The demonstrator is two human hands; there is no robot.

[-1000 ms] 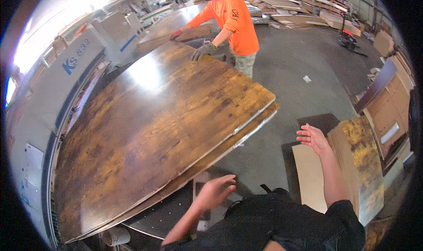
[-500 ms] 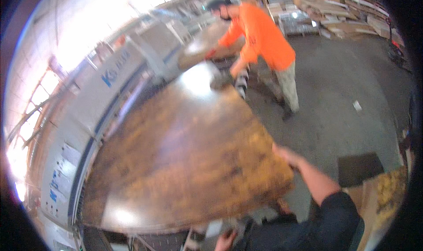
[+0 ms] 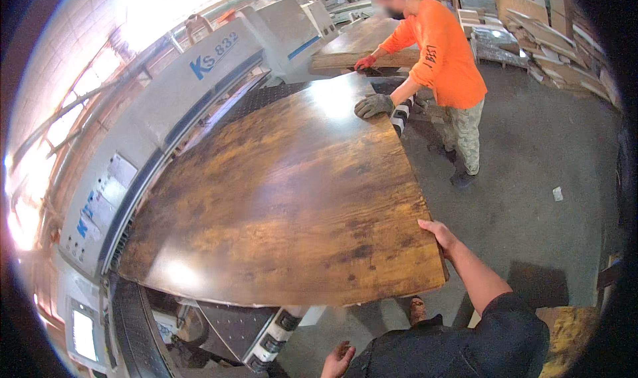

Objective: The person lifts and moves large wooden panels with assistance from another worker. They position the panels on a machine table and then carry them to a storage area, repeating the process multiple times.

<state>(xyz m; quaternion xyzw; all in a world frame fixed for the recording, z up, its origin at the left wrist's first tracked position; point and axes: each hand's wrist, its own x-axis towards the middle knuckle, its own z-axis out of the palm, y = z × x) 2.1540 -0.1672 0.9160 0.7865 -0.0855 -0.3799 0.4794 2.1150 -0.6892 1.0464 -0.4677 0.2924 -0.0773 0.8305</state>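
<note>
A large brown wood-grain board [image 3: 286, 205] with a glossy top lies flat in front of me. My right hand [image 3: 438, 237] grips its right edge near the near corner, thumb on top and the other fingers hidden below. Low in view, my left hand [image 3: 338, 361] is off the board, its fingers loosely curled and apart with nothing visible in them. At the far end, a co-worker in an orange top [image 3: 446, 52] rests one grey-gloved hand [image 3: 374, 105] on the board's far right corner. The co-worker's red-gloved hand [image 3: 365, 62] is by a stack of panels [image 3: 362, 59].
A long grey machine [image 3: 173, 105] runs along the board's left edge. A control screen [image 3: 84, 331] stands at lower left. Below the board's near edge is a dark support table with black-and-white rollers [image 3: 272, 343]. Scrap panels [image 3: 548, 39] are piled at back right.
The view has shifted, so the board's near edge sits higher and the co-worker further right. My right hand still holds the board's edge; the co-worker's grey glove stays on the far corner.
</note>
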